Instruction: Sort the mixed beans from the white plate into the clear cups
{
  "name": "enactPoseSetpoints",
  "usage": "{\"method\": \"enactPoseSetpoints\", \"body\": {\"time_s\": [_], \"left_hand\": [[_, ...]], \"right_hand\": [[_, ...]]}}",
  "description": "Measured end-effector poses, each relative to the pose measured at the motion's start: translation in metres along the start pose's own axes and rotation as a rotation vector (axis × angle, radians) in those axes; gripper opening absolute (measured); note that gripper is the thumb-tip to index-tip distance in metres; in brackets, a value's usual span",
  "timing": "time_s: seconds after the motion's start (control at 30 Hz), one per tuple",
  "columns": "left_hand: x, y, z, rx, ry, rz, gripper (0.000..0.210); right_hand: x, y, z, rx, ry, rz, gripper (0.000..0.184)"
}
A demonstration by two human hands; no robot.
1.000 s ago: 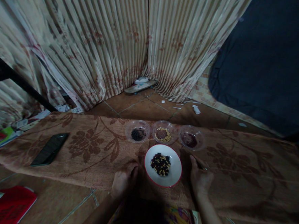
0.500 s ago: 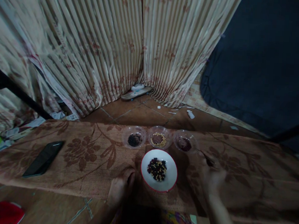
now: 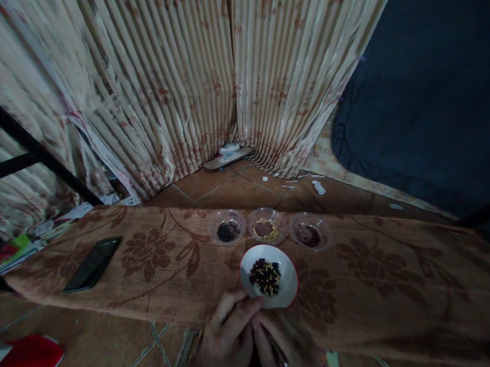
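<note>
A white bowl with a red rim (image 3: 289, 286) holds a mix of dark and yellow beans (image 3: 266, 276). Just in front of it, my two hands meet at the fingertips. My right hand (image 3: 289, 341) is closed around a slim metal tool (image 3: 278, 353), its shape mostly hidden by the fingers. The fingers of my left hand (image 3: 230, 332) are bent and drawn together by the bowl's near rim; what they hold, if anything, is hidden. Behind the bowl stand three clear cups: black beans in the left cup (image 3: 227, 232), yellow in the middle cup (image 3: 266, 230), dark red in the right cup (image 3: 309, 237).
A patterned brown cloth (image 3: 370, 302) covers the narrow table. A dark phone (image 3: 93, 265) lies at the left. Beyond are a striped curtain (image 3: 172, 79), a skateboard (image 3: 229, 158) and white scraps on the tiled floor. A red item (image 3: 37, 352) lies on the floor at lower left.
My right hand has come from the right side of the table to the front of the bowl, bringing the slim tool. My left hand has moved in to meet it. The view has shifted slightly.
</note>
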State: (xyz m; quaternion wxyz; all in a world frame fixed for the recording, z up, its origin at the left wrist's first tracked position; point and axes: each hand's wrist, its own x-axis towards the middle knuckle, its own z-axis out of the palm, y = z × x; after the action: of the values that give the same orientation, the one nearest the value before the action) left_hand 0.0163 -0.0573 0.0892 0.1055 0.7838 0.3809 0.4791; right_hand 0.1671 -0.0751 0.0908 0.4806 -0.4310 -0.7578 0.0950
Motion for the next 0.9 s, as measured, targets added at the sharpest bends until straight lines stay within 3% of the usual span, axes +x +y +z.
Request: {"method": "enactPoseSetpoints", "body": {"time_s": [0.1, 0.2, 0.27, 0.33, 0.4, 0.47, 0.53, 0.6, 0.67, 0.8, 0.9], "left_hand": [[-0.006, -0.007, -0.001, -0.08, -0.029, 0.002, 0.035], [-0.011, -0.014, 0.001, -0.235, -0.119, -0.085, 0.024], [-0.01, -0.016, 0.004, -0.339, -0.134, -0.242, 0.015], [-0.004, -0.018, 0.006, -0.411, -0.073, -0.465, 0.013], [0.006, -0.023, 0.008, -0.474, 0.01, -0.663, 0.019], [0.019, -0.03, 0.008, -0.537, 0.034, -0.757, 0.03], [0.03, -0.039, 0.009, -0.539, 0.013, -0.779, 0.034], [0.037, -0.047, 0.012, -0.512, -0.033, -0.767, 0.036], [0.04, -0.054, 0.017, -0.5, -0.094, -0.763, 0.036], [0.04, -0.067, 0.026, -0.481, -0.207, -0.768, 0.035], [0.04, -0.075, 0.031, -0.43, -0.252, -0.738, 0.031]], "right_hand": [[-0.003, -0.006, 0.006, 0.049, -0.017, -0.012, 0.025], [-0.004, -0.007, 0.005, 0.062, -0.011, -0.053, 0.024], [-0.006, -0.003, -0.002, 0.032, -0.006, -0.079, 0.029], [-0.011, 0.012, -0.014, -0.043, 0.02, -0.055, 0.035], [-0.021, 0.039, -0.029, -0.133, 0.058, 0.097, 0.029], [-0.033, 0.075, -0.045, -0.277, 0.106, 0.342, 0.026], [-0.045, 0.112, -0.058, -0.424, 0.148, 0.573, 0.041], [-0.056, 0.141, -0.065, -0.536, 0.149, 0.706, 0.053], [-0.064, 0.158, -0.065, -0.599, 0.075, 0.788, 0.055], [-0.067, 0.164, -0.057, -0.685, -0.142, 0.855, 0.046], [-0.066, 0.161, -0.053, -0.694, -0.197, 0.837, 0.043]]}}
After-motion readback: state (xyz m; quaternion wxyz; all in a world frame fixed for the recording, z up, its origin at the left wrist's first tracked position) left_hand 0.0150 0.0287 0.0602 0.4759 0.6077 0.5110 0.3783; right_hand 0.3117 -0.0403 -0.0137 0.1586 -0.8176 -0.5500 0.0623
